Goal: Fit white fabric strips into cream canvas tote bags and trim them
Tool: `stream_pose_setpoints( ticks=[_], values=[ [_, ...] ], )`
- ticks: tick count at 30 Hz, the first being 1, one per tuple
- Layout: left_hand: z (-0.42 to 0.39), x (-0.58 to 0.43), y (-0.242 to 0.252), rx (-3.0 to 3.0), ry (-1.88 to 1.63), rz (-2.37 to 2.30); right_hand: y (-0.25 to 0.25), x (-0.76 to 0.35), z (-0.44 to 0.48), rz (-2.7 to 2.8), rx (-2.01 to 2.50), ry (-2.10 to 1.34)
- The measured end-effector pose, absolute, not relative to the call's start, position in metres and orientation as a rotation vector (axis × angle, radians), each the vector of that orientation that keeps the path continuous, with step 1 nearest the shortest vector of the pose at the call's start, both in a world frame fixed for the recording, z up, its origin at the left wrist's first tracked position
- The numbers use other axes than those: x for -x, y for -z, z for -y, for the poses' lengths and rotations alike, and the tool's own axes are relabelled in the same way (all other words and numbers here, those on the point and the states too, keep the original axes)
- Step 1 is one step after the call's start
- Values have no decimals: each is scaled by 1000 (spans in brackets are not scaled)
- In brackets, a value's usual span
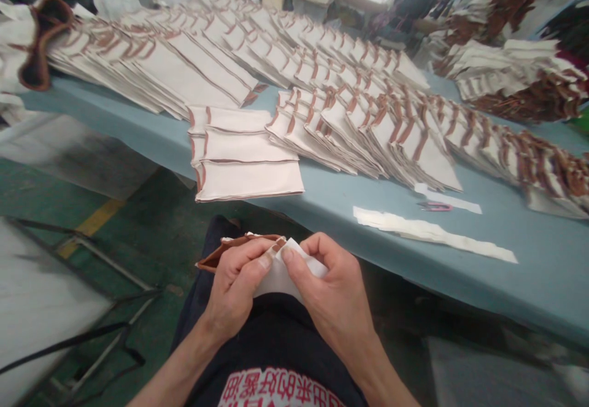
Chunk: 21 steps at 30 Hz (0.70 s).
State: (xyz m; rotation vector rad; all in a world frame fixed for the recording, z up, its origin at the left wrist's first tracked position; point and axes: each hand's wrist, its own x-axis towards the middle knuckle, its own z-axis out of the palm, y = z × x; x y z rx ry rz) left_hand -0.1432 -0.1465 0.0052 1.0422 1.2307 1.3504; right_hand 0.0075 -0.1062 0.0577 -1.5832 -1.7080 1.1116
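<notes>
Over my lap, both hands grip a sewn fabric piece, white on one face with a brown lining showing at its open edge. My left hand is closed on it, fingers pinched near the brown edge. Close beside, my right hand pinches a white strip against the piece, thumb on top. The fingertips of the two hands nearly meet. Where the strip joins the fabric piece is partly hidden by my fingers. On the table ahead lies a small stack of similar white pieces with brown edges.
A blue-covered table bears long overlapping rows of white pieces. White strips and pink-handled thread snips lie near its front edge. A metal-framed stand is at my left. Brown and white bundles sit at the right back.
</notes>
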Motion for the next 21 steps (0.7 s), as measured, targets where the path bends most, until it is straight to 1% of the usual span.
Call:
stream_pose_setpoints(
  ticks=[5,12,21],
  values=[
    [145,142,-5,-1017,-1376,-1187,-57,-5,107,1736,1577,-1055],
    [141,139,-17,-1113,-1396,-1318,-56,-6,110,1751,1541,-1032],
    [144,140,-23,-1325,-1411,-1546,-54,-6,112,1761,1449,-1179]
  ],
)
